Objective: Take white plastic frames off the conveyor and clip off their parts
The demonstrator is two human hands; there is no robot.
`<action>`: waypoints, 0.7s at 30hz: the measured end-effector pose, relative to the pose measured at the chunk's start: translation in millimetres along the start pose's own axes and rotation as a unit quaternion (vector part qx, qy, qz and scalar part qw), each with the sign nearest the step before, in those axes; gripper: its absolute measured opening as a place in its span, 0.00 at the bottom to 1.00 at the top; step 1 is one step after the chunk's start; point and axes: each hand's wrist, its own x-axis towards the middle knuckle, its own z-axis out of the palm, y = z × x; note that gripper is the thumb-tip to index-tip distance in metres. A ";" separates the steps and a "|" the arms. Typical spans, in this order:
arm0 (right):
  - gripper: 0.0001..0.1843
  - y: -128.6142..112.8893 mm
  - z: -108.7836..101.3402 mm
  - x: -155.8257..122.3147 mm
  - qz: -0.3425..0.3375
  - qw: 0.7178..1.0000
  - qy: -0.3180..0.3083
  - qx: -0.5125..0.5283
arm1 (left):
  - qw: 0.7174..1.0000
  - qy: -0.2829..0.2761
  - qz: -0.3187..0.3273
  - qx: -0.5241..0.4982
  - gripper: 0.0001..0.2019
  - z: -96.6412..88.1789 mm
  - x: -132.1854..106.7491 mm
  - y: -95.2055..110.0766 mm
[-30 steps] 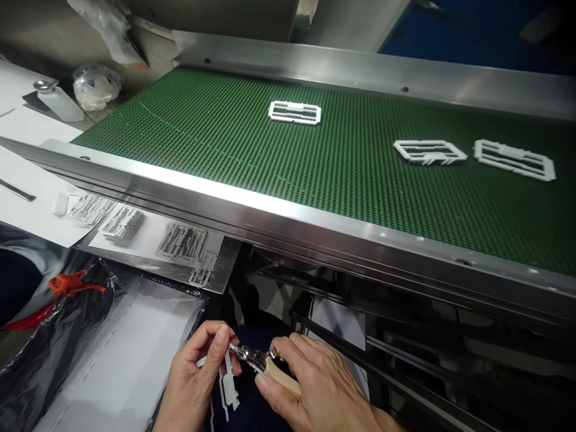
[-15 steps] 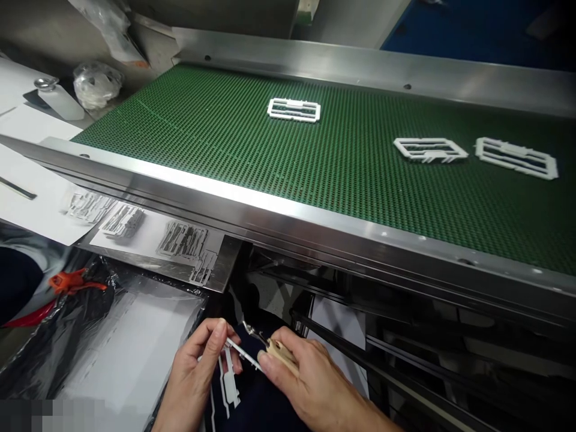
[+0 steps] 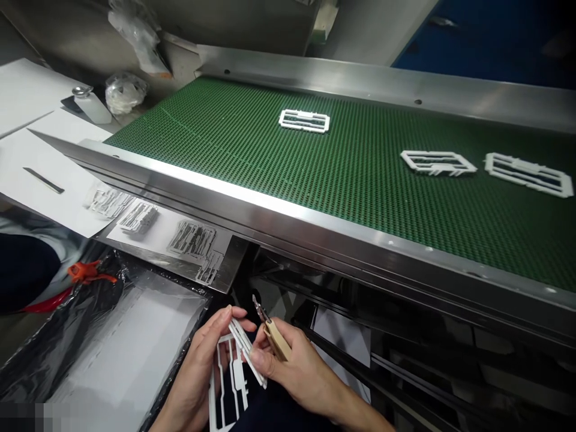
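Observation:
Two white plastic frames with slots are in my left hand, its thumb and fingers pinched at their upper ends. One frame hangs down with its face showing; the other piece is seen nearly edge-on, slanting towards my right hand. My right hand is closed round a pair of nippers with beige handles, the metal jaws pointing up and away. Its thumb and a fingertip also touch the slanting frame. The nippers' jaws are apart from both frames.
A green conveyor belt with metal side rails carries three white frames, one of them a frame at right. Stacks of thin frames lie on a metal ledge. Left are an orange clamp, plastic-covered sheeting and a small bottle.
The slanting frame has turned to show more of its face, and the hanging frame shows more fully. The nippers now point more upright. The whole view has shifted slightly.

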 end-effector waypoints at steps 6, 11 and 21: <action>0.16 4.3 -3.7 8.8 0.003 0.999 -0.002 0.049 | 0.999 -0.006 0.017 -0.031 0.18 3.5 7.2 1.1; 0.14 6.5 1.8 10.6 -0.016 0.995 0.056 -0.075 | 0.993 0.042 0.058 -0.094 0.21 0.8 11.0 6.1; 0.17 0.6 20.8 10.7 -0.026 0.955 0.091 -0.281 | 0.977 0.073 0.105 -0.171 0.19 0.0 12.8 2.6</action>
